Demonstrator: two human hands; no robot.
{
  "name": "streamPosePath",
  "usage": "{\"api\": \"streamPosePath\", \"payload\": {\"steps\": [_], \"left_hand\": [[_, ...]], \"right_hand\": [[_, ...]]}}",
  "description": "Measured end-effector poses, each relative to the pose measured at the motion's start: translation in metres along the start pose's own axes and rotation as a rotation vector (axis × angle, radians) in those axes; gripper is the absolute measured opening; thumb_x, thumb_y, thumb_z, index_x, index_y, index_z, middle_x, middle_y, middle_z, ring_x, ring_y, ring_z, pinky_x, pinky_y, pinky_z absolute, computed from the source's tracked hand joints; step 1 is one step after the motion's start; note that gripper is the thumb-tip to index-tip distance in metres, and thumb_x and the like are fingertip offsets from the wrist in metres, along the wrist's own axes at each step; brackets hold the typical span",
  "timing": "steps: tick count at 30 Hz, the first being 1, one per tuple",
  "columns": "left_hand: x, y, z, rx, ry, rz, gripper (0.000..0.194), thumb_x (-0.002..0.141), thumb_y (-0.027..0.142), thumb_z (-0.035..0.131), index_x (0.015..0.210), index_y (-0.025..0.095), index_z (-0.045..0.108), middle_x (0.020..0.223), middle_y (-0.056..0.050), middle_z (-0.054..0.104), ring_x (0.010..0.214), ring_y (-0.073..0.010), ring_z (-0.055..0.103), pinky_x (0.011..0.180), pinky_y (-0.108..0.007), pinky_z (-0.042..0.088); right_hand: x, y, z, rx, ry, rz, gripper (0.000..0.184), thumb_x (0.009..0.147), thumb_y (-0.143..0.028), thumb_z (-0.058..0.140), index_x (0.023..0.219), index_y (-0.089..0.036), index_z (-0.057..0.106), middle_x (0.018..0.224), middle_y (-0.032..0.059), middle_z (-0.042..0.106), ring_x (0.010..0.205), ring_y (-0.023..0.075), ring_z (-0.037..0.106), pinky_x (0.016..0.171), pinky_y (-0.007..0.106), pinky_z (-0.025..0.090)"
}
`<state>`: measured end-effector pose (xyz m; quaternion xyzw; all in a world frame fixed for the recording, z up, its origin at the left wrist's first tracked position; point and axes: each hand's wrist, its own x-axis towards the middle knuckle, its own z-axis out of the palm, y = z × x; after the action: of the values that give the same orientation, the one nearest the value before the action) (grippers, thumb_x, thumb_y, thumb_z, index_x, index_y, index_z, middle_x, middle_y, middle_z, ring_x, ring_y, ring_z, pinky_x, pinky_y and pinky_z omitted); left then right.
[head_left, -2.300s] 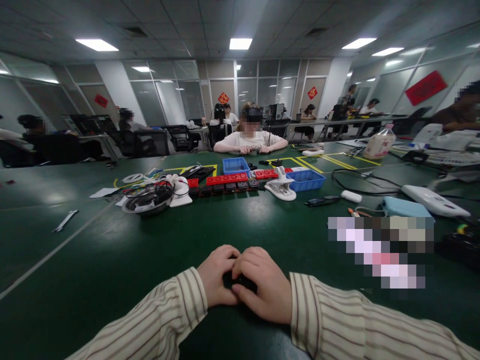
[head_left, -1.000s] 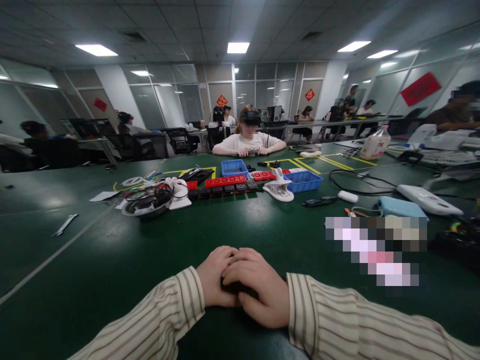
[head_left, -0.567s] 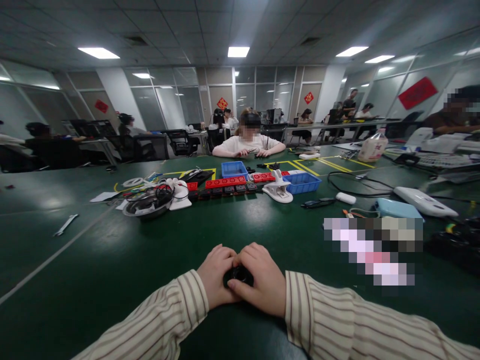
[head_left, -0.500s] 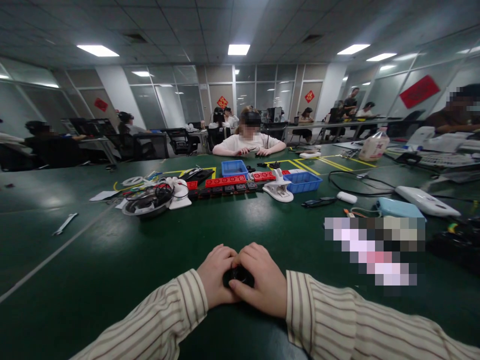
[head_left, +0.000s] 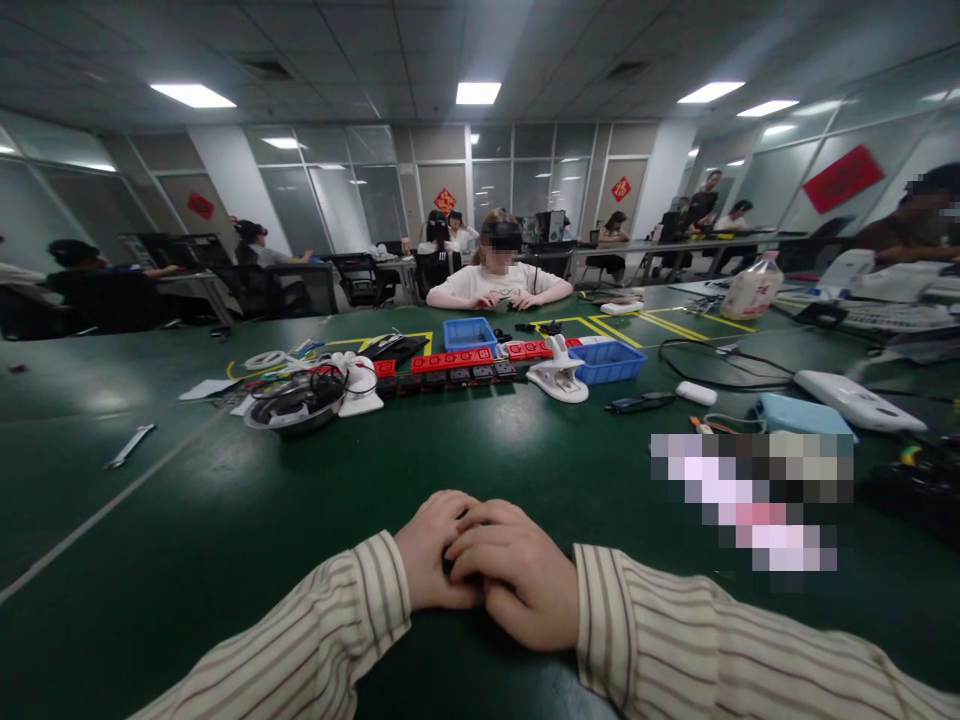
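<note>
My two hands meet over the green table (head_left: 300, 520) in front of me. Wrapped round the far-left side of a small black object (head_left: 449, 566) is my left hand (head_left: 431, 553), its fingers curled in. My right hand (head_left: 521, 572) lies across the top, with bent fingers reaching over onto the left hand and covering the object. Only a dark sliver of it shows between the hands, so its kind cannot be made out. Both hands rest low, close to the tabletop.
Ahead stand a metal bowl of cables (head_left: 296, 408), red and black socket strips (head_left: 450, 370), a blue bin (head_left: 611, 362) and a white clip stand (head_left: 559, 378). A wrench (head_left: 131, 446) lies left; a light-blue box (head_left: 806, 418) sits right. A person (head_left: 499, 275) sits opposite.
My right hand has turned and its fingers have swung over the black object, which showed in the gap between the hands before and is now nearly hidden. The left hand has hardly moved.
</note>
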<state>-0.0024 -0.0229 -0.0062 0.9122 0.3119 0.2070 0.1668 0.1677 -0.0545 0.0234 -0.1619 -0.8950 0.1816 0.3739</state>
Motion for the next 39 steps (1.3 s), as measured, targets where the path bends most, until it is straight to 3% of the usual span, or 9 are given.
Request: {"api": "streamPosePath", "payload": {"steps": [3,6,12,15,19,25,28,33,39], "left_hand": [[0.0,0.005,-0.002,-0.007,0.01,-0.059,0.067,0.046,0.045,0.074,0.104,0.018,0.053,0.101,-0.007,0.053,0.095,-0.0265,0.048,0.092,-0.045,0.034],[-0.001,0.01,-0.004,0.019,0.036,-0.119,0.075,0.043,0.055,0.072,0.105,0.018,0.051,0.101,-0.007,0.053,0.096,-0.0277,0.048,0.097,-0.053,0.024],[-0.003,0.008,-0.004,0.047,0.051,-0.123,0.044,0.051,0.045,0.071,0.082,0.018,0.056,0.087,-0.003,0.054,0.086,-0.0219,0.051,0.099,-0.05,0.022],[-0.002,0.004,-0.003,0.002,0.036,-0.088,0.038,0.052,0.036,0.071,0.082,0.017,0.058,0.087,-0.003,0.054,0.086,-0.0211,0.051,0.097,-0.046,0.027],[0.001,0.001,-0.006,-0.062,-0.019,-0.02,0.027,0.053,0.029,0.069,0.075,0.017,0.059,0.087,-0.003,0.055,0.086,-0.0203,0.05,0.083,-0.036,0.039],[0.002,0.002,-0.006,-0.025,-0.039,0.002,0.018,0.052,0.027,0.07,0.062,0.018,0.058,0.087,0.0,0.054,0.088,-0.02,0.05,0.089,-0.038,0.035],[0.002,0.002,-0.005,-0.016,-0.039,-0.004,0.024,0.053,0.031,0.07,0.071,0.019,0.06,0.089,-0.001,0.054,0.088,-0.0209,0.05,0.089,-0.039,0.035],[0.0,0.005,-0.006,-0.029,0.017,-0.052,0.063,0.055,0.052,0.067,0.106,0.018,0.053,0.101,-0.006,0.054,0.095,-0.0257,0.049,0.092,-0.045,0.035],[-0.002,0.013,-0.005,0.096,0.049,-0.157,0.069,0.043,0.061,0.069,0.093,0.017,0.054,0.093,-0.006,0.054,0.09,-0.025,0.05,0.099,-0.054,0.022]], "right_hand": [[-0.001,-0.001,-0.001,-0.039,0.078,0.115,0.027,0.07,-0.021,0.044,0.095,-0.017,0.052,0.094,0.007,0.058,0.09,0.0202,0.048,0.083,0.038,0.036],[-0.002,-0.001,0.0,-0.159,0.125,0.297,0.026,0.073,-0.037,0.051,0.089,-0.016,0.051,0.087,0.0068,0.054,0.082,0.0205,0.046,0.076,0.038,0.037],[-0.001,0.0,0.004,-0.277,0.012,0.47,0.028,0.068,-0.038,0.063,0.081,-0.017,0.049,0.08,0.003,0.051,0.076,0.0179,0.043,0.071,0.034,0.035],[0.0,0.001,0.004,-0.23,-0.01,0.455,0.022,0.068,-0.03,0.061,0.081,-0.017,0.05,0.08,0.0032,0.053,0.077,0.0178,0.044,0.072,0.034,0.035],[0.0,0.001,0.001,-0.092,-0.009,0.301,0.017,0.065,-0.019,0.05,0.082,-0.017,0.052,0.081,0.0043,0.056,0.078,0.0183,0.046,0.073,0.033,0.037],[0.001,0.002,-0.001,-0.001,-0.076,0.104,0.022,0.057,-0.013,0.038,0.072,-0.019,0.053,0.075,0.0028,0.061,0.08,0.0184,0.048,0.077,0.035,0.037],[0.001,0.002,-0.001,-0.003,-0.069,0.083,0.024,0.058,-0.014,0.038,0.076,-0.019,0.053,0.079,0.0032,0.061,0.083,0.0188,0.048,0.078,0.036,0.037],[-0.001,-0.001,-0.001,-0.054,0.094,0.176,0.03,0.069,-0.028,0.046,0.097,-0.017,0.051,0.095,0.0074,0.056,0.089,0.0211,0.047,0.082,0.039,0.034],[-0.003,0.0,0.003,-0.239,0.079,0.395,0.036,0.071,-0.048,0.056,0.088,-0.016,0.05,0.083,0.0041,0.051,0.077,0.0187,0.044,0.072,0.035,0.034]]}}
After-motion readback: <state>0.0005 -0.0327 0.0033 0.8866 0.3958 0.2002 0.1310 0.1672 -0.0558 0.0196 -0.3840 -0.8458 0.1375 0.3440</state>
